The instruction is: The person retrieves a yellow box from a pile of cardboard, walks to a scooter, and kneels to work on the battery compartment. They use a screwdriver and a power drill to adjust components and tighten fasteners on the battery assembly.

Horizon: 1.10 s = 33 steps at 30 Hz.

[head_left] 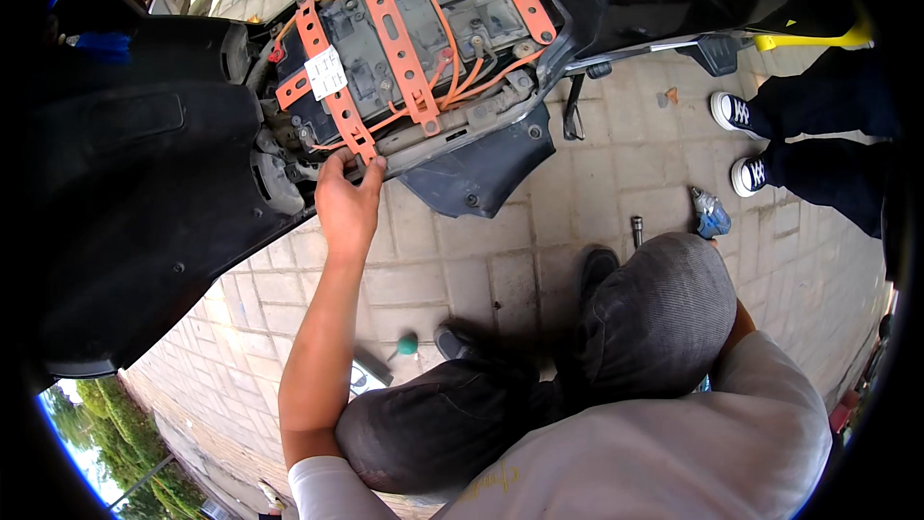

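Observation:
My left hand [348, 200] reaches up to the near end of a perforated orange metal strap [348, 123], thumb and fingers closed around that end. The strap lies across black batteries [356, 63] in the open body of a two-wheeler [500, 111]; a white label sticks to it. Two more orange straps cross the batteries farther right, with orange cables running between them. My right arm passes behind my right knee. Only a sliver of my right hand [714, 243] shows, beside a blue power drill [710, 216]; its fingers are hidden by the knee.
A metal socket [636, 229] stands out on the paving left of the drill. A black plastic panel [486, 169] hangs below the frame. Another person's sneakers [736, 114] are at the right. A green round object [407, 344] lies near my left foot.

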Each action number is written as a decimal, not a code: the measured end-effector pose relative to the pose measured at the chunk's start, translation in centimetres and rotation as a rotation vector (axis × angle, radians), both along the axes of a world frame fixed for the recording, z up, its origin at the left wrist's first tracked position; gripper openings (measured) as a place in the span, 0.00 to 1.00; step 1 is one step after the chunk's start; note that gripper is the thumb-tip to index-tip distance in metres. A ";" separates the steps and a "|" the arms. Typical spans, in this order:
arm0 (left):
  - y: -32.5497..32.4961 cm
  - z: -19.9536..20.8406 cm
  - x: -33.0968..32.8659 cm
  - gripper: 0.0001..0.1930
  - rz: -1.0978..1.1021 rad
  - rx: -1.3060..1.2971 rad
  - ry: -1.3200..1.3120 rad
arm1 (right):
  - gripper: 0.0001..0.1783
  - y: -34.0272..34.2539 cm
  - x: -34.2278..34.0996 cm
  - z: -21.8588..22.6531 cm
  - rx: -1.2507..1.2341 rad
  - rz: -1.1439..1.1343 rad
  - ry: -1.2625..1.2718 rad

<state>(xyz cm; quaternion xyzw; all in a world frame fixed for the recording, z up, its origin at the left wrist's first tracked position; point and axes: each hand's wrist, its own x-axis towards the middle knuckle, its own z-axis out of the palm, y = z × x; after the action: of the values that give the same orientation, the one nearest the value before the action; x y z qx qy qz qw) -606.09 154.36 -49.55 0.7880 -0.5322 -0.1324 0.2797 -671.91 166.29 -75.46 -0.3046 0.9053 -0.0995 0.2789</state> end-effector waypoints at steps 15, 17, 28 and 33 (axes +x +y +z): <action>-0.1 -0.1 1.7 0.19 -0.032 0.049 0.174 | 0.28 -0.7 1.6 5.0 0.073 0.070 0.060; 0.6 0.5 1.6 0.17 -0.045 0.033 0.231 | 0.27 -1.1 2.7 6.6 0.055 0.067 0.038; 21.6 -13.8 -5.3 0.16 -0.885 0.544 0.219 | 0.24 -5.6 9.7 15.0 -0.010 0.156 -0.260; 23.3 -20.4 -8.1 0.14 -0.989 0.497 -0.031 | 0.18 -7.0 13.5 17.1 0.117 0.316 -0.608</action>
<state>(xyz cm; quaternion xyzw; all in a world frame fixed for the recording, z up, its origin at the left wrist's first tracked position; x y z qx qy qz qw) -614.23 177.69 -69.98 0.4882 -0.7956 -0.3582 -0.0179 -658.37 159.33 -58.37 -0.3810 0.7267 -0.0891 0.5646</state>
